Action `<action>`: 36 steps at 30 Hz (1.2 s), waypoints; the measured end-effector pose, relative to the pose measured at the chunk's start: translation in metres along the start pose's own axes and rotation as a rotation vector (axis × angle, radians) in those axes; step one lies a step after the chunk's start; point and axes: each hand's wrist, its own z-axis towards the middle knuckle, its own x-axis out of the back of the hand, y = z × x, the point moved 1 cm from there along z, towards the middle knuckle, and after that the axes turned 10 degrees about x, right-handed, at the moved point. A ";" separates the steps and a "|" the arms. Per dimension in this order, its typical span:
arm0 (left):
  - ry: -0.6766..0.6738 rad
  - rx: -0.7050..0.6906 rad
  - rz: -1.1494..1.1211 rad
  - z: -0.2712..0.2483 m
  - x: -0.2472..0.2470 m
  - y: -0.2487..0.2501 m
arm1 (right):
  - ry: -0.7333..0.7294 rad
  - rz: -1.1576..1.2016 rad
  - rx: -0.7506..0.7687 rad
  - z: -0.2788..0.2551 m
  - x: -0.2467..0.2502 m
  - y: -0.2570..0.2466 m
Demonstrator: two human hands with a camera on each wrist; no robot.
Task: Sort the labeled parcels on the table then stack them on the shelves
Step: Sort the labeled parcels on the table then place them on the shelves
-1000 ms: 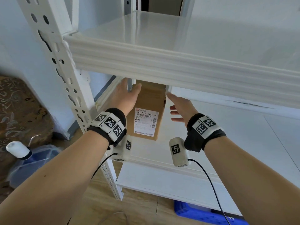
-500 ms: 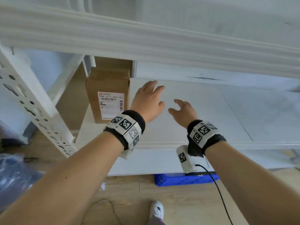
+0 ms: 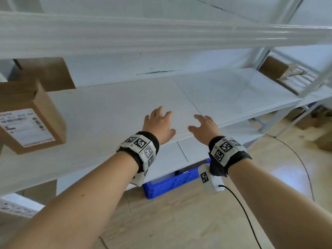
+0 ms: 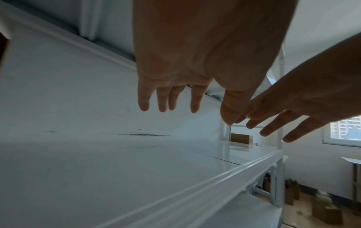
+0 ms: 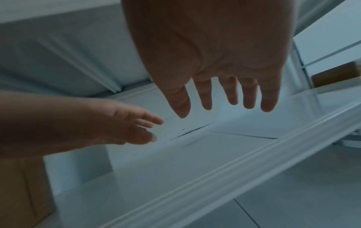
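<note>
White metal shelf [image 3: 111,112] over wood floor. Brown labeled parcel [image 3: 30,121] at left end of shelf, upright, cut off by left frame edge; label print blurred, unreadable. Second carton [image 3: 285,72] at far right end, partly hidden behind upright. Left hand [image 3: 158,123] and right hand [image 3: 204,127] above front edge mid-shelf, fingers spread, relaxed, holding nothing. Blue crate [image 3: 170,182] below, mostly hidden.

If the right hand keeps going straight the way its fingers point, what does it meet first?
Probably nothing on the way: the right hand points over the bare white metal shelf toward the white back wall. Depth is unclear.
</note>
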 end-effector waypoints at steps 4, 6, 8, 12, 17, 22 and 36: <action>-0.051 -0.025 0.030 0.002 -0.024 0.085 | 0.023 0.061 -0.045 -0.023 0.038 0.079; -0.089 -0.057 0.035 0.003 -0.038 0.137 | 0.037 0.058 -0.080 -0.038 0.063 0.125; -0.098 -0.101 0.033 0.005 -0.051 0.191 | 0.063 0.065 -0.114 -0.051 0.090 0.173; -0.067 -0.209 -0.023 0.010 -0.076 0.299 | 0.126 0.095 -0.191 -0.076 0.144 0.260; -0.126 -0.269 -0.085 0.009 -0.104 0.408 | 0.180 0.109 -0.255 -0.102 0.196 0.352; -0.107 -0.311 -0.160 0.022 -0.114 0.479 | 0.206 0.172 -0.271 -0.101 0.226 0.416; -0.247 -0.361 -0.325 0.187 -0.172 0.697 | 0.239 0.212 -0.391 0.020 0.341 0.607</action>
